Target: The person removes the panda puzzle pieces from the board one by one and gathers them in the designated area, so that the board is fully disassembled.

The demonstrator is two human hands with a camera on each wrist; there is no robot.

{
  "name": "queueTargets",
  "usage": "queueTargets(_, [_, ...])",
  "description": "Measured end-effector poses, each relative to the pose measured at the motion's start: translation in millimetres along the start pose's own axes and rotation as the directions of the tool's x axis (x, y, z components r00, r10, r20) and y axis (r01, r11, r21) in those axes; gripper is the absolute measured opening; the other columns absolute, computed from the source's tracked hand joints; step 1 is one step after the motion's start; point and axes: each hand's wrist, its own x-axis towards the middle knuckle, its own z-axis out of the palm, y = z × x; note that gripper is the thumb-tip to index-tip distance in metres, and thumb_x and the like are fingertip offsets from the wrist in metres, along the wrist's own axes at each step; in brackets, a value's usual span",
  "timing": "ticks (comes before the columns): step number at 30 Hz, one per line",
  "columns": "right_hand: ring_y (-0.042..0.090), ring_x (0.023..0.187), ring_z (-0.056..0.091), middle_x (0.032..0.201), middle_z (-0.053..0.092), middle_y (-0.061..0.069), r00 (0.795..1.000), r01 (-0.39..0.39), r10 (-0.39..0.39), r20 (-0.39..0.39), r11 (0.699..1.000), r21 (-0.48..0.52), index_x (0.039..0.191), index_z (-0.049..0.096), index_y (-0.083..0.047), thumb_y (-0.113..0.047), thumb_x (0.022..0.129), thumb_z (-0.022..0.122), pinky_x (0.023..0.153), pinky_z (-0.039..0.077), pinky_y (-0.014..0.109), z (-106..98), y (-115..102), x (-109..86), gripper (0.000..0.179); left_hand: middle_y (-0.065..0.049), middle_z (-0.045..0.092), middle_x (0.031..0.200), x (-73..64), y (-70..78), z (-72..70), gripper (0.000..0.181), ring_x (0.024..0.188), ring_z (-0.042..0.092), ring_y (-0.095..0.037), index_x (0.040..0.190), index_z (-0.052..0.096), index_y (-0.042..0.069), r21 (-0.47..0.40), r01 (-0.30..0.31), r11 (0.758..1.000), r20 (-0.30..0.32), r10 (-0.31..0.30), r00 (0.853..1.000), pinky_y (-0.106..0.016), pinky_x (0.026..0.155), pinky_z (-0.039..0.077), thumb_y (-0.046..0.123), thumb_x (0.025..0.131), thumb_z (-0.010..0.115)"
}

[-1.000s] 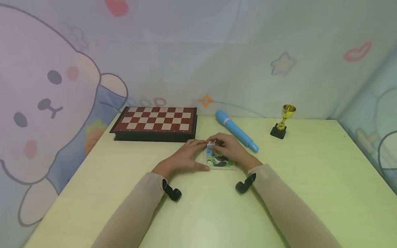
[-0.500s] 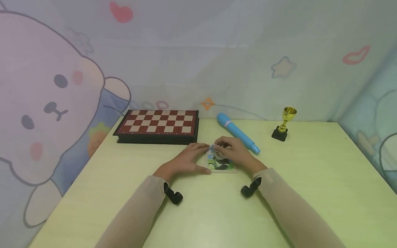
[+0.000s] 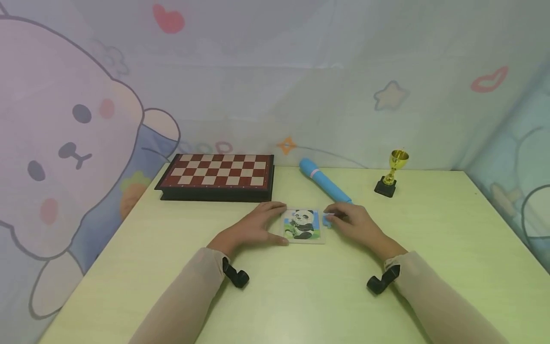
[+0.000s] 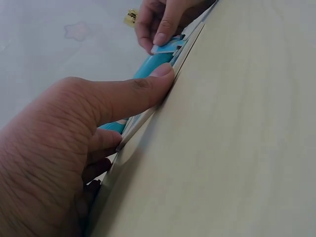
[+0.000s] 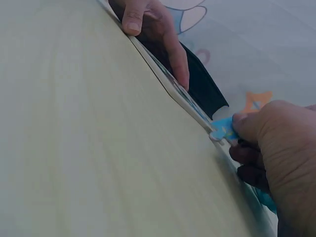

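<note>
A small square panda jigsaw puzzle (image 3: 302,225) lies on the table between both hands in the head view. My left hand (image 3: 251,227) holds its left side, thumb at the near corner and fingertips at the far one. To the right of the puzzle, my right hand (image 3: 358,225) pinches a blue puzzle piece (image 3: 327,220) between thumb and fingers, close by the tray's right edge. The right wrist view shows this blue puzzle piece (image 5: 224,129) under the thumb, at the corner of the tray. The other fingers of the right hand are partly hidden there.
A red-and-white chessboard box (image 3: 216,177) stands at the back left. Behind the right hand lies a blue, pen-shaped tube (image 3: 324,181), its near end hidden by that hand. A gold trophy cup (image 3: 391,173) on a black base stands at the back right, before the patterned curtain.
My right hand has moved right, off the puzzle, and a blue piece now shows in its fingers. The panda picture is uncovered. The left hand keeps its place at the left side.
</note>
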Motion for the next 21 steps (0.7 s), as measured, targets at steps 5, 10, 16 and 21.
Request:
queueTargets(5, [0.015, 0.091, 0.066, 0.102, 0.072, 0.0, 0.997, 0.071, -0.073, -0.015, 0.993, -0.097, 0.109, 0.072, -0.011, -0.015, 0.096, 0.071, 0.081, 0.055, 0.038, -1.1, 0.4, -3.9, 0.014, -0.001, 0.032, 0.16, -3.5, 1.7, -1.9, 0.098, 0.148, 0.025, -0.02, 0.155, 0.04, 0.013, -0.019, 0.017, 1.0, 0.008, -0.016, 1.0, -0.044, 0.119, 0.025, 0.061, 0.078, 0.078])
queueTargets(10, [0.015, 0.089, 0.062, 0.102, 0.069, 0.002, 0.991, 0.135, -0.136, 0.002, 0.979, -0.156, 0.106, 0.072, -0.008, -0.011, 0.095, 0.07, 0.079, 0.054, 0.038, 0.3, -4.0, -2.4, 0.012, 0.0, 0.032, 0.161, -3.5, 1.9, -2.1, 0.099, 0.148, 0.025, -0.019, 0.156, 0.039, 0.013, -0.015, 0.02, 1.0, 0.007, -0.019, 1.0, -0.042, 0.119, 0.025, 0.061, 0.078, 0.078])
queueTargets(16, [0.017, 0.092, 0.06, 0.102, 0.066, 0.004, 0.985, 0.172, -0.171, 0.024, 0.962, -0.213, 0.102, 0.072, -0.006, -0.006, 0.094, 0.071, 0.079, 0.053, 0.037, 2.8, -6.2, -1.3, 0.009, 0.001, 0.032, 0.16, -3.4, 1.8, -2.1, 0.1, 0.148, 0.026, -0.019, 0.156, 0.039, 0.014, -0.027, 0.029, 0.999, 0.008, -0.029, 1.0, -0.042, 0.118, 0.025, 0.061, 0.077, 0.079])
queueTargets(21, [0.02, 0.095, 0.062, 0.1, 0.067, 0.004, 0.98, 0.197, -0.201, 0.007, 0.951, -0.239, 0.101, 0.072, -0.005, -0.003, 0.093, 0.071, 0.082, 0.054, 0.038, 6.3, -4.8, -0.7, 0.008, 0.003, 0.032, 0.16, -4.1, 2.2, -1.3, 0.099, 0.147, 0.026, -0.017, 0.156, 0.04, 0.015, -0.037, 0.035, 0.999, 0.004, -0.035, 0.999, -0.041, 0.118, 0.026, 0.06, 0.077, 0.079])
